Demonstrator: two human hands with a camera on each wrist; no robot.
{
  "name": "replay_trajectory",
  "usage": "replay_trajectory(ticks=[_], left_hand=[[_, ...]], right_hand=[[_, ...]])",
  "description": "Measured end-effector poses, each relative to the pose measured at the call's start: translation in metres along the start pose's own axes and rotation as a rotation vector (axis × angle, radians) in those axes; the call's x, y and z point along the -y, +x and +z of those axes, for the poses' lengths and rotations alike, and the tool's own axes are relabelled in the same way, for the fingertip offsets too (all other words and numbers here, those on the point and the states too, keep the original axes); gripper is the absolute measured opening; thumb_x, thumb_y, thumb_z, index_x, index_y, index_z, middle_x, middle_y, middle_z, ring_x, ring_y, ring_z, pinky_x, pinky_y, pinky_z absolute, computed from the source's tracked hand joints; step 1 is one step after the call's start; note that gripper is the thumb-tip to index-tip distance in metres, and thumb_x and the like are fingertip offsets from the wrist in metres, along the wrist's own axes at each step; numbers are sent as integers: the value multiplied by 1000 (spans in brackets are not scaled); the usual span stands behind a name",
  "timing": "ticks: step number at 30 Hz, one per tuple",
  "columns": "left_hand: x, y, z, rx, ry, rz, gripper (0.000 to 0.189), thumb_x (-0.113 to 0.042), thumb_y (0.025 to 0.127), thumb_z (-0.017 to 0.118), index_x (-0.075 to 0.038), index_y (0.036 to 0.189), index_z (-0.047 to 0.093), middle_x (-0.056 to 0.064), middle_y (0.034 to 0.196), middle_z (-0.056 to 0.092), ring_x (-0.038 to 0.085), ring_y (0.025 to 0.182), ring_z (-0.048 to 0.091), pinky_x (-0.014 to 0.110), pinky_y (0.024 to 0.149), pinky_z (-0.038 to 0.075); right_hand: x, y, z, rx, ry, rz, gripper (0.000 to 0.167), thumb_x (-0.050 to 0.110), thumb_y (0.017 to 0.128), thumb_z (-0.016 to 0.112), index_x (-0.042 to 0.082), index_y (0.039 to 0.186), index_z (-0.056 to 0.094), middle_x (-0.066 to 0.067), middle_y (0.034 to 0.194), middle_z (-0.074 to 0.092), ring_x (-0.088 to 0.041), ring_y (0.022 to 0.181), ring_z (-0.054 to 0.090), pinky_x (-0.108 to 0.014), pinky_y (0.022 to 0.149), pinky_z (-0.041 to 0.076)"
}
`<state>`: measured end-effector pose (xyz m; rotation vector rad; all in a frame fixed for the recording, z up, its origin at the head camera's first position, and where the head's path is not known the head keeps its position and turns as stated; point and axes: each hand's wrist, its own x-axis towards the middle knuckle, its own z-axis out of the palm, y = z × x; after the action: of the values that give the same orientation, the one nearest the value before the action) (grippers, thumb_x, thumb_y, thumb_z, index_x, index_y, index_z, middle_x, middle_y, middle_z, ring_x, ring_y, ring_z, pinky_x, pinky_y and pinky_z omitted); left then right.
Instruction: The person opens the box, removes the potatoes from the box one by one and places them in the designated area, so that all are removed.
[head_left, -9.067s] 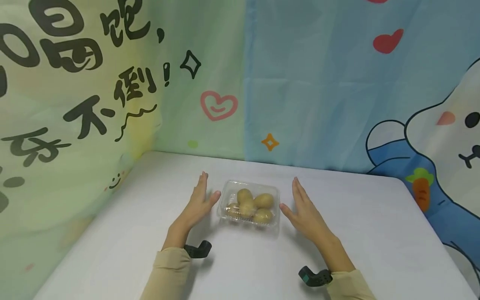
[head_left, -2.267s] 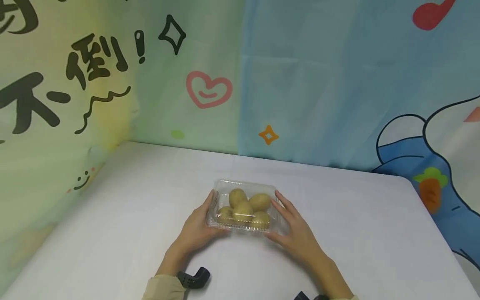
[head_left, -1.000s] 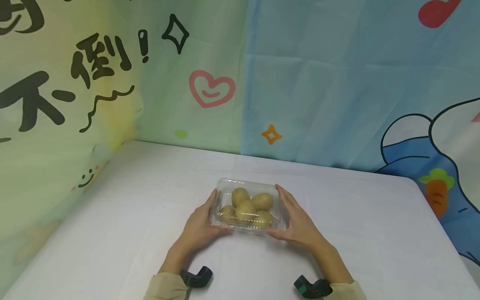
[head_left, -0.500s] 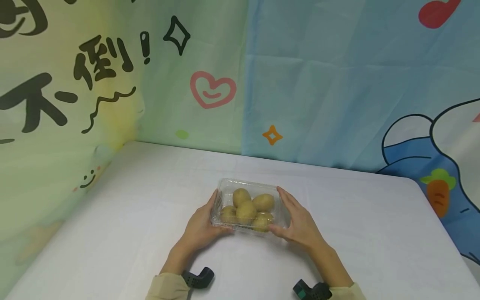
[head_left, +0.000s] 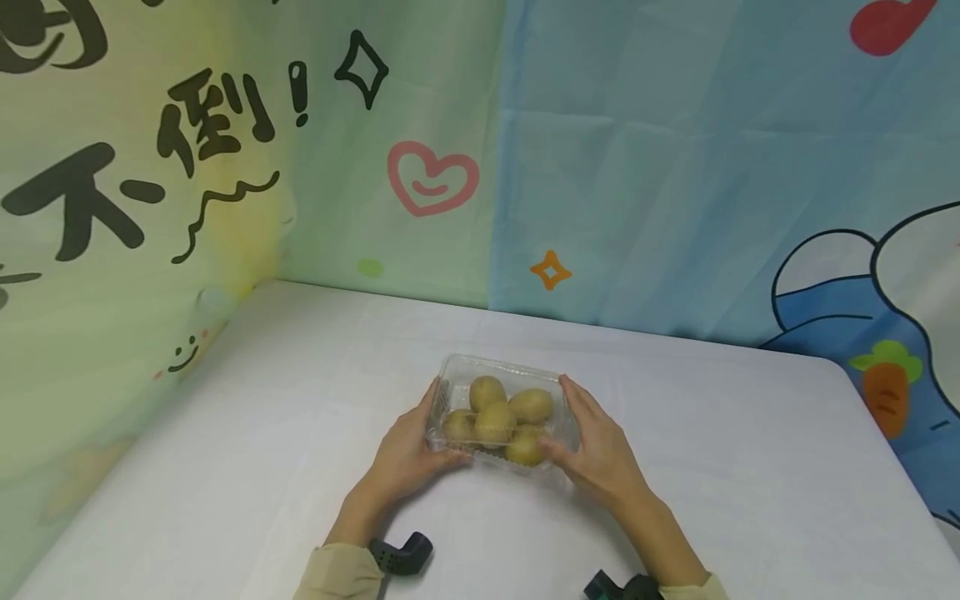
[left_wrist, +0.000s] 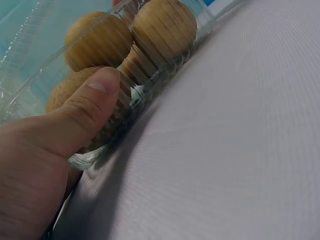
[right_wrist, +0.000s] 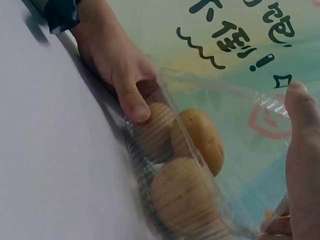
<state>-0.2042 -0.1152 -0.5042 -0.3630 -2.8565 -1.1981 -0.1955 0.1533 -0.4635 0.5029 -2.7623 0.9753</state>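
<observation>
A clear plastic clamshell box [head_left: 459,380] with several yellow-brown potatoes [head_left: 494,423] inside sits between both hands. My left hand [head_left: 407,454] grips its left end, fingers along the side and thumb across the front wall. In the left wrist view that thumb [left_wrist: 95,95] lies over a potato behind the plastic. My right hand [head_left: 602,454] holds the right end, fingers at the back corner and thumb at the front. The right wrist view shows the right thumb [right_wrist: 302,112] raised near the lid's edge. Whether the box's base touches the table cannot be told.
A white-covered table [head_left: 300,392] spreads around the box. Behind it hangs a printed cloth backdrop [head_left: 637,167] in green and blue, and it continues along the left side. A dark camera mount [head_left: 405,554] is strapped at the left wrist, and another [head_left: 622,586] at the right.
Both hands stood apart beside the box at first; now they grip its two ends. Lately the right thumb has slid up the front of the box. The head view has shifted slightly.
</observation>
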Motion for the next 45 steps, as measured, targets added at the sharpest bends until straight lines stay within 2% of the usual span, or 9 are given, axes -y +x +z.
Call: replay_trajectory(ticks=[8, 16, 23, 27, 29, 31, 35, 42, 45], left_hand=[[-3, 1, -4, 9, 34, 13, 110, -46, 68, 82, -10, 152, 20, 8, 151, 37, 33, 135, 41, 47, 113, 32], [-3, 2, -5, 10, 33, 4, 110, -45, 68, 82, -14, 153, 19, 8, 151, 37, 34, 135, 41, 49, 113, 33], [-3, 1, -3, 7, 45, 10, 110, -47, 68, 81, -14, 153, 20, 7, 152, 37, 33, 135, 41, 48, 113, 33], [-3, 1, -3, 4, 55, 14, 109, -48, 68, 81, -12, 152, 22, 7, 151, 38, 33, 134, 42, 48, 112, 34], [-2, 1, -2, 1, 57, 17, 109, -48, 68, 81, -11, 152, 23, 8, 150, 39, 33, 134, 43, 48, 112, 35], [-2, 0, -2, -2, 56, 19, 109, -48, 68, 82, -11, 152, 23, 7, 150, 39, 33, 133, 44, 48, 112, 35], [-1, -1, -1, -5, 48, 19, 110, -47, 67, 82, -13, 152, 21, 6, 151, 39, 33, 133, 44, 48, 112, 35], [-3, -2, -1, 2, 49, -5, 110, -48, 67, 82, -14, 153, 20, 4, 151, 38, 32, 134, 43, 48, 112, 34], [-4, -2, -1, 5, 45, -10, 110, -49, 67, 81, -15, 153, 20, 5, 151, 38, 32, 134, 43, 48, 112, 34]], right_hand=[[12, 5, -4, 11, 41, 131, 85, 62, 93, 39, -1, 148, 26, -20, 151, 33, -40, 136, 37, -59, 109, 33], [14, 5, -4, 24, 95, 167, 81, 57, 96, 39, 1, 150, 20, -21, 153, 28, -41, 132, 42, -58, 108, 35], [10, 6, -6, -56, 179, 153, 66, 39, 99, 47, -3, 147, 29, -20, 150, 33, -40, 135, 38, -54, 105, 40], [12, 7, -7, -122, 221, 200, 58, 35, 99, 47, -2, 143, 37, -17, 142, 37, -38, 127, 45, -53, 101, 45], [13, 7, -7, -170, 256, 225, 53, 32, 99, 49, -2, 140, 43, -17, 136, 40, -35, 123, 49, -47, 100, 47], [14, 8, -7, -222, 320, 255, 48, 25, 98, 52, -2, 137, 47, -15, 129, 43, -30, 120, 52, -32, 99, 49], [16, 9, -8, -293, 451, 268, 44, 21, 98, 53, -1, 136, 50, -11, 124, 47, -20, 119, 52, -8, 97, 42], [15, 10, -7, -220, 505, 255, 45, 22, 97, 54, 4, 138, 48, -8, 130, 48, -19, 127, 49, -20, 104, 40], [13, 9, -3, -186, 487, 213, 47, 18, 95, 58, 3, 138, 47, -8, 132, 48, -21, 128, 48, -19, 104, 40]])
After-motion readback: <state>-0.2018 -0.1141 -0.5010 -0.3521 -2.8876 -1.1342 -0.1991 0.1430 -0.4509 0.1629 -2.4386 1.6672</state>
